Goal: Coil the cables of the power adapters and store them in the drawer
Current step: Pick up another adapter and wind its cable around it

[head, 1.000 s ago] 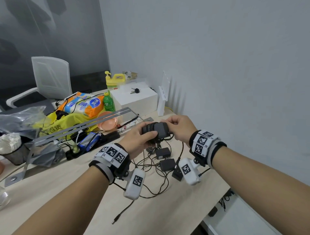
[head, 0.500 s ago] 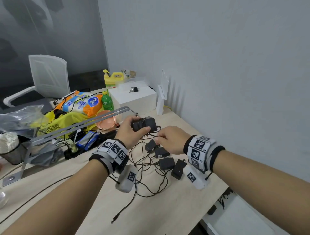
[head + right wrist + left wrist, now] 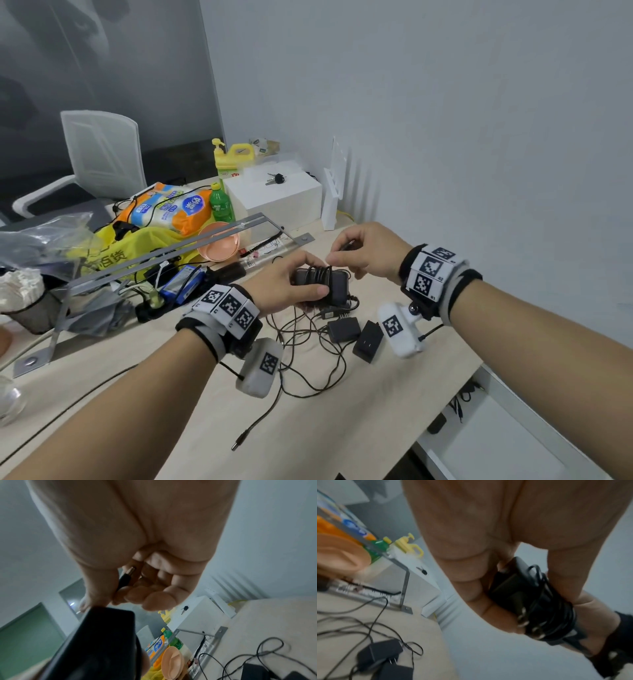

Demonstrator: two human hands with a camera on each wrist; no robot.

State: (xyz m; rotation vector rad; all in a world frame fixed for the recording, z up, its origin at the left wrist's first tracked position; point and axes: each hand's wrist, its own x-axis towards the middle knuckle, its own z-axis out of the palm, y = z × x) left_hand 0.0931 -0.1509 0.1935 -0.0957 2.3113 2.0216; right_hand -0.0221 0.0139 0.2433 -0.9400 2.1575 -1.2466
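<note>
My left hand (image 3: 291, 284) grips a black power adapter (image 3: 337, 286) with its cable wound round the body (image 3: 544, 601); its metal prongs (image 3: 522, 619) point outward. Just above it my right hand (image 3: 363, 253) pinches the cable's barrel plug end (image 3: 126, 576) between thumb and fingers. The adapter (image 3: 96, 642) fills the lower left of the right wrist view. Below my hands, several more black adapters (image 3: 344, 330) lie on the wooden desk (image 3: 342, 428) amid tangled thin cables (image 3: 308, 359). An open white drawer (image 3: 496, 445) shows at the lower right, under the desk edge.
Behind my hands a metal frame (image 3: 171, 253) spans the desk, with a peach bowl (image 3: 219, 245), green bottle (image 3: 221, 204), orange tissue pack (image 3: 171, 210) and yellow bag (image 3: 130, 250). A white box with keys (image 3: 274, 195) stands by the wall. A white chair (image 3: 99, 157) is far left.
My right hand rose from the desk back to the adapter, holding the plug end. My left hand kept its grip and brought the adapter lower and nearer.
</note>
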